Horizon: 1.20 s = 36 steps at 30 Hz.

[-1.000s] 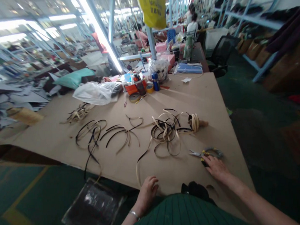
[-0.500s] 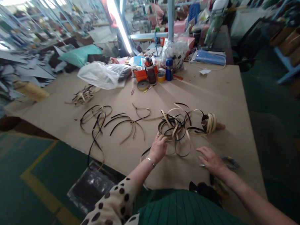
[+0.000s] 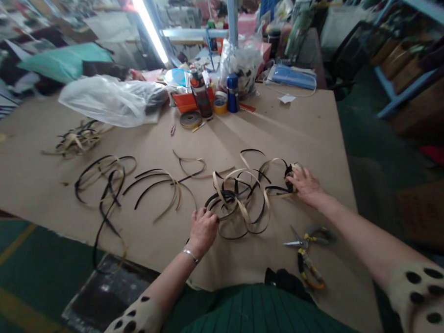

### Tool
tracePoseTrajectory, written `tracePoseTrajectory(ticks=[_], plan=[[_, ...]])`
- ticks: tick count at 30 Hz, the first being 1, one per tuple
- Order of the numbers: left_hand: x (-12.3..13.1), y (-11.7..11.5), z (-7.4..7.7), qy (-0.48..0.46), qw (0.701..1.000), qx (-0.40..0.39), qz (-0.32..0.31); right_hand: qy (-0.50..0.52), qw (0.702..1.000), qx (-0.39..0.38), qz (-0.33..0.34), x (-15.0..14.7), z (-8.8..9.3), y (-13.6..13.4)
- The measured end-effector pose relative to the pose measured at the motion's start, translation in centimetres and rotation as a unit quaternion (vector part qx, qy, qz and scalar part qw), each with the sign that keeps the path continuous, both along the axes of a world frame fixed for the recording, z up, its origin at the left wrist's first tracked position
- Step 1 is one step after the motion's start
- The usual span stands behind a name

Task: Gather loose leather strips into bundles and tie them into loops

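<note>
1 coiled roll (image 3: 289, 172) sits on our worktop (image 3: 308, 128), clasped by our right grip (image 3: 307, 186); our left grip (image 3: 203, 231) touches the tangled strips (image 3: 227, 193) beside it, whether pinching we cannot tell.

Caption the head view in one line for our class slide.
Left hand at a tangle of strips, right hand over a wound roll, open scissors lying on the table.

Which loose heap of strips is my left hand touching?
The rightmost tangle, between your left hand and right hand; the other heaps lie farther left, untouched.
</note>
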<state>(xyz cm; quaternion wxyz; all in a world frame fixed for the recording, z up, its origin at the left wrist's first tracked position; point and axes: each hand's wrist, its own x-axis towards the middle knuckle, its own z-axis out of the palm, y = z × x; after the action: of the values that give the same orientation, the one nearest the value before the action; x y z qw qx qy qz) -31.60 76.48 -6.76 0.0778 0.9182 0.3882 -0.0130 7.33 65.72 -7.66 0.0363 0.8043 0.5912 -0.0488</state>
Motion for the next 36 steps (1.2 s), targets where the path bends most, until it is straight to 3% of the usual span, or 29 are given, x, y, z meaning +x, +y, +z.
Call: tracePoseTrajectory(ticks=[4,9,12,15,19,24,27,29,31,36], plan=[[-5.2,-0.9,0.5,0.025,0.998,0.014,0.047,-0.001,1.0,-0.001,0.009,0.9,-1.0,0.4],[-13.8,-1.0,-0.9,0.08,0.982,-0.025,0.167,-0.004,0.999,0.024,0.045,2.2,-1.4,-1.0],[-15.4,-0.8,-1.3,0.067,0.98,-0.016,0.186,0.005,0.998,0.034,0.058,3.1,-1.7,-1.7],[-11.9,-1.1,-0.6,-0.036,0.99,0.039,0.133,0.014,0.996,0.049,0.067,3.3,-2.0,-2.1],[-1.7,-2.3,1.1,-0.18,0.984,0.017,0.002,0.038,0.994,0.069,0.07,2.5,-2.1,-2.2],[12.2,-3.2,1.9,-0.152,0.966,-0.088,-0.189,0.089,0.983,0.154,0.054,2.6,-0.6,-2.5],[18.2,-2.7,1.3,-0.134,0.956,-0.099,-0.242,0.114,0.959,0.255,-0.037,3.8,0.5,-3.1],[20.7,-2.2,0.4,-0.103,0.96,-0.098,-0.241,0.14,0.943,0.281,-0.106,4.4,0.7,-3.2],[22.0,-2.0,-0.6,-0.066,0.965,-0.102,-0.23,0.163,0.942,0.262,-0.133,4.3,0.4,-2.9],[20.8,-2.9,-2.2,-0.009,0.965,-0.108,-0.24,0.143,0.966,0.183,-0.113,2.4,-1.2,-0.6]])
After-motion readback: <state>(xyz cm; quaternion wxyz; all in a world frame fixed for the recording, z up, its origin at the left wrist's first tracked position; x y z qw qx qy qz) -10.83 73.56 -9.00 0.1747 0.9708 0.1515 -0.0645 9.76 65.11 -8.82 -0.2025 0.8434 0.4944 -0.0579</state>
